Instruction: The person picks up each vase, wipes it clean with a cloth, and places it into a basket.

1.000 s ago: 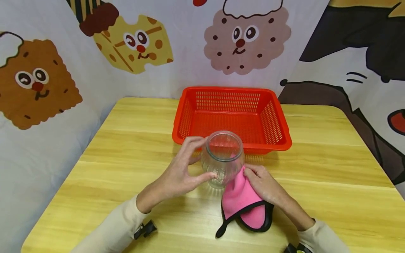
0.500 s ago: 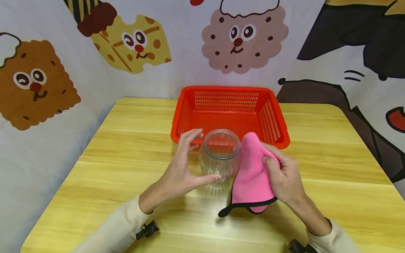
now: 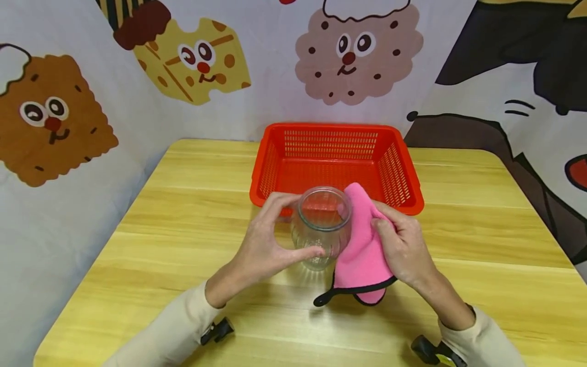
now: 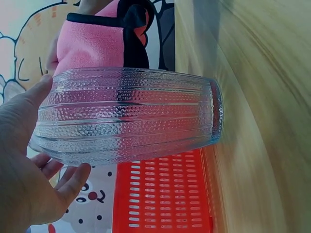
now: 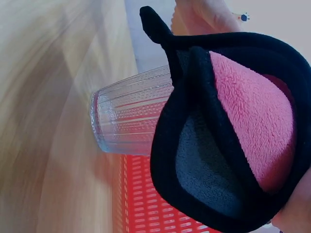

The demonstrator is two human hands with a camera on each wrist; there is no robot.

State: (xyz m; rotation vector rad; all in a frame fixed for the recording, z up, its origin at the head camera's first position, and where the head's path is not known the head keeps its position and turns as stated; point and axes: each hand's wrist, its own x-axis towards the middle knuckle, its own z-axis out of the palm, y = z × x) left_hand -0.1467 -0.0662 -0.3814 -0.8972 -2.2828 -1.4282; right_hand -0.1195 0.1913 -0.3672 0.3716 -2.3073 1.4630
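Note:
A clear ribbed glass jar [image 3: 321, 239] is upright at the middle of the wooden table, its base at the tabletop. My left hand [image 3: 263, 242] curves round the jar's left side, thumb in front and fingers behind near the rim. In the left wrist view, the thumb meets the bumpy glass jar [image 4: 131, 114]. My right hand [image 3: 405, 244] grips a pink cloth [image 3: 362, 250] with black edging and a hanging loop, holding it against or close beside the jar's right side. The right wrist view shows the folded cloth [image 5: 255, 121] with a grey underside, hiding the jar's upper part.
Behind the jar stands a red plastic basket [image 3: 337, 173] with slotted walls. The wooden table [image 3: 183, 229] meets a cartoon-printed curtain [image 3: 275, 61] at the back. Each sleeve carries a small black device, such as the one by the left cuff [image 3: 217, 331].
My right hand first lifted the cloth up and right from low beside the jar, then moved slightly back left. The left fingers drew off the jar, then closed in again near its rim.

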